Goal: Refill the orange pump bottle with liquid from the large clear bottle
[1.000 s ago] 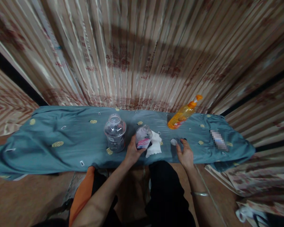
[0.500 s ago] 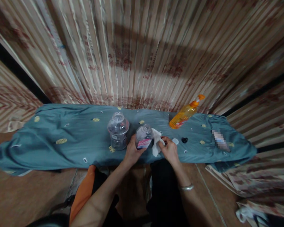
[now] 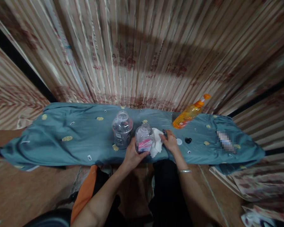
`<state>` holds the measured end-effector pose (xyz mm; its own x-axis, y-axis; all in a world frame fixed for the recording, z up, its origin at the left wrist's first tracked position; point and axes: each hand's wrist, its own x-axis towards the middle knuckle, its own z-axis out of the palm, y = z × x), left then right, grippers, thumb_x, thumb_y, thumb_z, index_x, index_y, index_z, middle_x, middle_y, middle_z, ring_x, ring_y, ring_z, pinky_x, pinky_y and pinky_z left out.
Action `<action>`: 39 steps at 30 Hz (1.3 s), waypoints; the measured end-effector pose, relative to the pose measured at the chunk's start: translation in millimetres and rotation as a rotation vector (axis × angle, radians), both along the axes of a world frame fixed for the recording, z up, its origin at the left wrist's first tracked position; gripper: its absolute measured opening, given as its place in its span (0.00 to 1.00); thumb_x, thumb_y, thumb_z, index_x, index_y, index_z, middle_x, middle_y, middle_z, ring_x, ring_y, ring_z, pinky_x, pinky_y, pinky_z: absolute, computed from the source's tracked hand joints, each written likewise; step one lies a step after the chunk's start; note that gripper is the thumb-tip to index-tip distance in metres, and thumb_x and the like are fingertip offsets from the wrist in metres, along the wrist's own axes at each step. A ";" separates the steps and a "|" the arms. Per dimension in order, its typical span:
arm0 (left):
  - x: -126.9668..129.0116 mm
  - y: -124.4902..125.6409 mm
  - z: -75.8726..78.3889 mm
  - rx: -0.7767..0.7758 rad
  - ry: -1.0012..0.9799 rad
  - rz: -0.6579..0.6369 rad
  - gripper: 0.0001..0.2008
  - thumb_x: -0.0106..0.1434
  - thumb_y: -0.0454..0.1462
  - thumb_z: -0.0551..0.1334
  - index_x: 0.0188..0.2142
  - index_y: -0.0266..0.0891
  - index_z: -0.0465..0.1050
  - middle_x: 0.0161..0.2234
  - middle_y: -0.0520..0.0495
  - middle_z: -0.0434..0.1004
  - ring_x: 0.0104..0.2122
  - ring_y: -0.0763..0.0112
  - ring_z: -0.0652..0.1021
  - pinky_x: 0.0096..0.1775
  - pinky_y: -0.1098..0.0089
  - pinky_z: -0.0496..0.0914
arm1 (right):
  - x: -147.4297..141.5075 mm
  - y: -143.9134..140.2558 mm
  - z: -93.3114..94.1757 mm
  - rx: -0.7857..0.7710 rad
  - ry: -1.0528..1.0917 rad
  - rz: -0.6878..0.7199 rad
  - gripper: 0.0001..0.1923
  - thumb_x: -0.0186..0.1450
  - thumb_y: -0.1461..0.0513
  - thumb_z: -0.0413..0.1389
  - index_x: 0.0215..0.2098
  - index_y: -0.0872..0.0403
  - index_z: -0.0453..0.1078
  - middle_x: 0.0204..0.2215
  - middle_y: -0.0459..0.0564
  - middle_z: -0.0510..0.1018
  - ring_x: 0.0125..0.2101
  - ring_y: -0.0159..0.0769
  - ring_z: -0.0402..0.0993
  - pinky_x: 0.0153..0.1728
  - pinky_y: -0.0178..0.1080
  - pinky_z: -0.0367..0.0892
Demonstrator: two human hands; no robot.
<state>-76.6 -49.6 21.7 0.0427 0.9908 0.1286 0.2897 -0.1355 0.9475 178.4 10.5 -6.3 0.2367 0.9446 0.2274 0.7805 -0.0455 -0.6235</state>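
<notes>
My left hand grips a small clear bottle with a pink label, standing open on the teal cloth. My right hand holds a crumpled white cloth pressed against the bottle's right side. A wider clear bottle stands just to the left. A small white cap and a black cap lie on the cloth to the right of my right hand.
An orange dish-soap bottle leans at the back right. A blurred small object lies near the cloth's right end. A striped curtain hangs behind. My legs are below the cloth's front edge.
My right hand moved left from the caps, took the white cloth and brought it against the small bottle. The left hand has kept its grip on the bottle.
</notes>
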 end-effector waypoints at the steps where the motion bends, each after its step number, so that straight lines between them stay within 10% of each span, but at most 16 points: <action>1: 0.8 0.4 0.2 -0.001 -0.001 -0.001 0.36 0.48 0.38 0.77 0.55 0.41 0.68 0.49 0.43 0.83 0.50 0.52 0.83 0.54 0.54 0.75 | 0.5 3.1 0.1 -0.024 -0.008 0.009 0.14 0.63 0.56 0.58 0.45 0.54 0.77 0.50 0.63 0.84 0.53 0.53 0.79 0.56 0.52 0.72; 12: 2.5 1.3 2.2 -0.006 0.005 0.014 0.37 0.49 0.39 0.77 0.57 0.39 0.67 0.52 0.40 0.82 0.51 0.51 0.83 0.55 0.53 0.74 | -24.8 8.2 22.6 -0.081 0.063 0.200 0.17 0.74 0.54 0.50 0.48 0.52 0.77 0.32 0.51 0.86 0.32 0.43 0.85 0.32 0.39 0.76; 20: 4.1 1.0 4.6 0.000 0.000 0.011 0.35 0.49 0.39 0.77 0.55 0.42 0.68 0.48 0.44 0.83 0.49 0.53 0.83 0.54 0.55 0.75 | -20.3 -7.7 6.9 -0.062 -0.021 0.225 0.25 0.66 0.58 0.60 0.61 0.52 0.74 0.62 0.59 0.78 0.65 0.53 0.73 0.66 0.56 0.66; 28: 19.7 13.8 4.6 0.021 -0.022 -0.023 0.35 0.50 0.41 0.77 0.55 0.42 0.67 0.47 0.45 0.84 0.47 0.53 0.84 0.51 0.55 0.76 | -31.9 -26.4 0.6 -0.197 -0.112 0.300 0.22 0.66 0.66 0.56 0.58 0.54 0.77 0.51 0.57 0.86 0.48 0.48 0.85 0.53 0.46 0.76; 34: 43.5 37.9 -9.4 0.048 -0.042 -0.056 0.38 0.53 0.40 0.77 0.60 0.40 0.66 0.54 0.40 0.81 0.53 0.49 0.82 0.55 0.52 0.74 | -15.6 -41.4 25.9 -0.023 -0.141 0.131 0.23 0.68 0.59 0.55 0.60 0.55 0.74 0.60 0.62 0.80 0.59 0.54 0.78 0.60 0.53 0.73; 39: 58.5 45.8 -30.7 0.056 -0.064 -0.099 0.33 0.59 0.41 0.75 0.61 0.39 0.69 0.57 0.38 0.77 0.57 0.49 0.78 0.58 0.46 0.72 | -31.2 -62.8 70.5 0.154 -0.045 0.092 0.17 0.72 0.53 0.52 0.47 0.53 0.79 0.46 0.59 0.87 0.44 0.48 0.86 0.49 0.48 0.79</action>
